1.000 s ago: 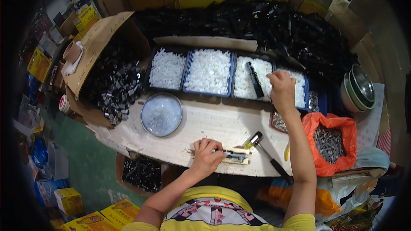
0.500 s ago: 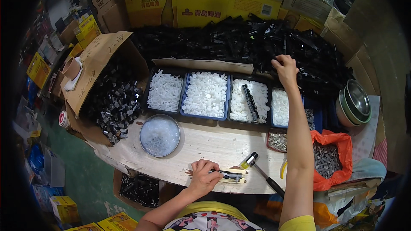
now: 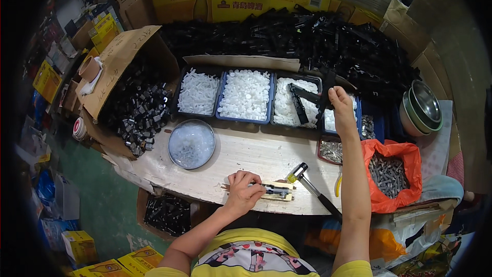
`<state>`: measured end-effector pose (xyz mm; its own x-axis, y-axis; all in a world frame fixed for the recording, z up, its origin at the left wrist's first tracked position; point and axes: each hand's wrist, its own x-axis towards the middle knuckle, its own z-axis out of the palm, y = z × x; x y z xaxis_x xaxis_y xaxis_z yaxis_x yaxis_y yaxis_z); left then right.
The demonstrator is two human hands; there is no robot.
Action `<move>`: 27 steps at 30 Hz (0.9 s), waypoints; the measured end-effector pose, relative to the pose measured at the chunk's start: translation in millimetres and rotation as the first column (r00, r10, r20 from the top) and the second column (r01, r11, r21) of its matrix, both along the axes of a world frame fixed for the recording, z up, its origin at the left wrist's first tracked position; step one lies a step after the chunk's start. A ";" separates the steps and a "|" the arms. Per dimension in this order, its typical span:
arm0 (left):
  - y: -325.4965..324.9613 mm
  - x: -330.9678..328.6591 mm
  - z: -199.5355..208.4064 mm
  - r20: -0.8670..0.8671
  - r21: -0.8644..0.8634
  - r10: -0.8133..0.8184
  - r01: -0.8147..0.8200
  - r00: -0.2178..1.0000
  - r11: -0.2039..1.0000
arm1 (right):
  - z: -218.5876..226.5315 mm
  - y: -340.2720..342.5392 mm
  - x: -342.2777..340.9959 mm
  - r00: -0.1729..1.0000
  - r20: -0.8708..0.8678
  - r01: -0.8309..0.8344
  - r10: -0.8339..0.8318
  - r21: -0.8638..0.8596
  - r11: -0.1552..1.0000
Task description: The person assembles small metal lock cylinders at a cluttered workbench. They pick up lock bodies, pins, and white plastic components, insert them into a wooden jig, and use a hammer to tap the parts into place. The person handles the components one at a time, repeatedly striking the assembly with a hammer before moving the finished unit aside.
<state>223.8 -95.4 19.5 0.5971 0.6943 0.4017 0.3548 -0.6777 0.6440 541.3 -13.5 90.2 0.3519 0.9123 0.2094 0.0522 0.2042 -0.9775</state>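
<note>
Cream block [image 3: 290,186]: flat, long side left-right. Slim black-and-grey assembly [image 3: 277,192] lies lengthwise on it, left end hidden. Black branched part [image 3: 323,100] held up beyond block, to its right; exact outline unclear.

Bare tabletop [image 3: 251,151] leaves a passage beyond the cream fixture [image 3: 288,197], between round dish [image 3: 190,167] and hammer [image 3: 322,198].

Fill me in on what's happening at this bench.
The person's left hand touches a grey-and-black piece set on a cream fixture. The right hand is farther out, gripping a black part near the white pieces, on which another black piece lies. A hammer rests right of the fixture.
</note>
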 end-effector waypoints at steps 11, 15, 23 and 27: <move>-1.3 -7.9 -0.9 0.014 -0.024 0.008 -0.008 1.000 1.000 | -36.4 -60.2 -79.4 0.968 0.110 -0.164 0.224 -0.395 0.904; 2.8 -18.6 -2.3 0.076 -0.086 0.028 -0.022 0.997 0.996 | -11.6 -80.0 -79.1 0.963 -0.083 -0.270 0.257 -0.233 0.934; 5.2 -48.5 3.5 0.145 -0.213 0.157 -0.124 0.977 0.969 | -16.4 -132.0 -143.2 0.676 0.695 -0.168 0.245 -0.178 0.969; 6.6 -58.9 6.6 0.130 -0.161 0.168 -0.147 0.977 0.976 | -28.2 -134.0 -170.1 0.452 0.867 -0.204 0.209 -0.127 0.971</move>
<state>164.8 -88.8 26.1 0.4197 0.8339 0.3585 0.3468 -0.5124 0.7856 371.2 -147.5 62.0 -0.2088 0.9340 0.2898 0.8309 0.3257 -0.4511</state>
